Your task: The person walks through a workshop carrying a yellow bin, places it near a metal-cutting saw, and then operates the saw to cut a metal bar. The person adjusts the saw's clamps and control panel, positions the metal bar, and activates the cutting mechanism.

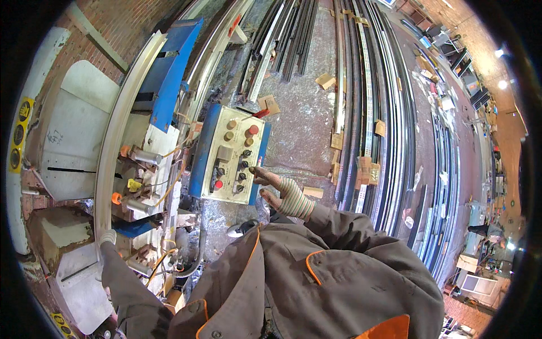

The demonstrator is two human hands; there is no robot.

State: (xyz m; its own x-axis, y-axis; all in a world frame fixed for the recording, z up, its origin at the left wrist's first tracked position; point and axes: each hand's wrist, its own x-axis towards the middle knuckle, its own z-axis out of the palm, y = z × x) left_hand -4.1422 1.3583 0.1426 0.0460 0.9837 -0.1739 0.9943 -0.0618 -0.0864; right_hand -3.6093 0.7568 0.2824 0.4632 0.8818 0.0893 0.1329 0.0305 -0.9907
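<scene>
My right hand (284, 193), in a striped knit glove, is at the right edge of a control box (228, 186) with a cream panel and blue sides. Its index finger is stretched out towards the black rotary knobs (244, 164), and the thumb is apart from it; contact with a knob is unclear. Red buttons (253, 129) and brass-coloured ones (228, 136) are also on the panel. At the left, my gloved left hand (108, 237) is against the near part of a long pale metal profile (111, 169); its fingers are hidden. The profile lies along a machine with metal cylinders (146, 156).
Bundles of long metal profiles (368, 127) lie on the floor to the right and ahead. Cables (171, 150) run beside the cylinders. A blue sheet-metal guard (175, 76) rises at the machine's far end. Another person (491, 233) is distant at the right.
</scene>
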